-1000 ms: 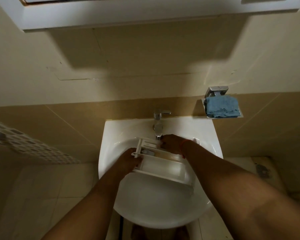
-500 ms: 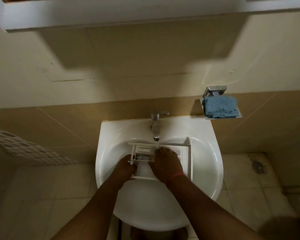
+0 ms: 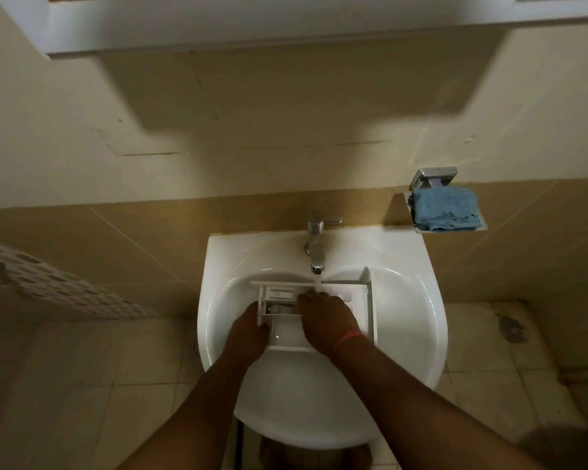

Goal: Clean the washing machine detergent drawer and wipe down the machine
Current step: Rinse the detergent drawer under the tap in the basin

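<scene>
- Rinsing is the step in hand: the detergent drawer [image 3: 360, 300] lies across the back of the sink [image 3: 421, 320], under the tap [image 3: 316, 247], whose water falls onto its rear edge.
- The left hand [image 3: 246, 334] grips the drawer's left end, fingers curled round its side wall.
- The right hand [image 3: 326, 318] lies palm-down over the middle compartments; whether its fingers press flat or curl round anything I cannot tell.
- A folded blue cloth [image 3: 443, 208] waits on the wall shelf [image 3: 482, 227] past the sink's back right corner, untouched.
- Judged from this, the drawer is out and mid-wash; refitting it and wiping the machine, which is not in view, remain.
</scene>
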Available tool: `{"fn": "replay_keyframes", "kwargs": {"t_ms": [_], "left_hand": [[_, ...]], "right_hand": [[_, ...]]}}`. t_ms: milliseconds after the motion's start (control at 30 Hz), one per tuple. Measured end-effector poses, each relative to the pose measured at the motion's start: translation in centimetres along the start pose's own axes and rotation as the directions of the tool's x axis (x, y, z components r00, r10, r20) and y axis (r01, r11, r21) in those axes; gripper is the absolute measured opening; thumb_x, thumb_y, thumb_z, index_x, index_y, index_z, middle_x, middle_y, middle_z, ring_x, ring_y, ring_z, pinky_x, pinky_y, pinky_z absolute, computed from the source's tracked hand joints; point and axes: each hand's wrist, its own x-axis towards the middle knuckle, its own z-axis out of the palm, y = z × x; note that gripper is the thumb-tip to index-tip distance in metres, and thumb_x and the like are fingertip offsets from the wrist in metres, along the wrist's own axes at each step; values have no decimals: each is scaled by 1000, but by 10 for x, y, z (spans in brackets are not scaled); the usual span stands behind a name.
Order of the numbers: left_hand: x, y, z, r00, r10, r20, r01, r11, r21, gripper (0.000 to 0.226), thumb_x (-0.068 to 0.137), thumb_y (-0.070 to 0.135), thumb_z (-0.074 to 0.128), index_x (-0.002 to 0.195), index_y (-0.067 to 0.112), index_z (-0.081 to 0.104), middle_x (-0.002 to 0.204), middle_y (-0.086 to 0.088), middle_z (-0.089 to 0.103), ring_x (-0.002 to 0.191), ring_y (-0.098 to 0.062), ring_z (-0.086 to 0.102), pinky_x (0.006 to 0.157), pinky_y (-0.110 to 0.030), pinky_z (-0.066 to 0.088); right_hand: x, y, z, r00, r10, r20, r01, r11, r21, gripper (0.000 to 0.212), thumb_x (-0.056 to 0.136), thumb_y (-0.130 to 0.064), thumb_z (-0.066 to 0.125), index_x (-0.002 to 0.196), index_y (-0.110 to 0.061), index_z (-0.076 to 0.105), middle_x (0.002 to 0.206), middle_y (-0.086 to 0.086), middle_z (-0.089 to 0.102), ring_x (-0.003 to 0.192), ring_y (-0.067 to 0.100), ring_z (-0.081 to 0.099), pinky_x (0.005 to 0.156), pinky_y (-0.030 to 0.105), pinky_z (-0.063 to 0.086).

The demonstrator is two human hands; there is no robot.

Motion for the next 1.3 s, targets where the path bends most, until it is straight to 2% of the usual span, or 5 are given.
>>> {"fn": "replay_keyframes", "kwargs": {"t_ms": [267, 500, 700, 933, 1300], "left_hand": [[-5, -14, 14, 986, 152, -62, -123, 935, 332, 82, 90, 2, 60, 157, 13, 13, 149, -14, 40, 131, -28, 47, 110, -40, 40], [-4, -20, 14, 965, 258, 55, -241, 777, 581, 90, 93, 0, 52, 151, 29, -11, 160, -6, -24, 150, -30, -16, 121, -45, 23], [4, -28, 16, 939, 319, 127, -325, 710, 625, 70, 98, 10, 49, 156, 19, 10, 162, -11, -7, 150, -34, -6, 121, -54, 17], [6, -22, 18, 955, 219, 202, -297, 639, 709, 67, 104, 16, 34, 156, 19, -8, 164, -9, -14, 150, -29, -14, 124, -44, 1], [7, -24, 19, 953, 188, 237, -302, 606, 736, 62, 106, 22, 29, 157, 18, -5, 165, -11, -7, 152, -30, -8, 123, -46, 3]], "right_hand": [[-1, 1, 13, 1000, 3, 15, -3, 1000, 2, 36, 89, -15, 51, 124, -12, 58, 120, 11, 63, 108, 31, 60, 95, 40, 46], [-4, -4, 14, 965, 244, 94, -221, 954, -203, 47, 90, -18, 43, 132, -1, 53, 130, 19, 56, 122, 35, 50, 113, 44, 31], [10, -19, 24, 989, 25, 144, -13, 997, -81, 53, 95, -34, 51, 139, -8, 45, 140, 14, 50, 131, 32, 45, 113, 48, 32], [12, -9, 8, 941, 280, 190, -186, 896, -402, 44, 92, -26, 47, 130, -6, 55, 124, 14, 60, 114, 33, 54, 92, 42, 44], [9, -9, 22, 994, 76, 80, -50, 957, -285, 45, 89, -31, 53, 128, -8, 59, 138, 15, 47, 117, 34, 50, 100, 47, 41]]}}
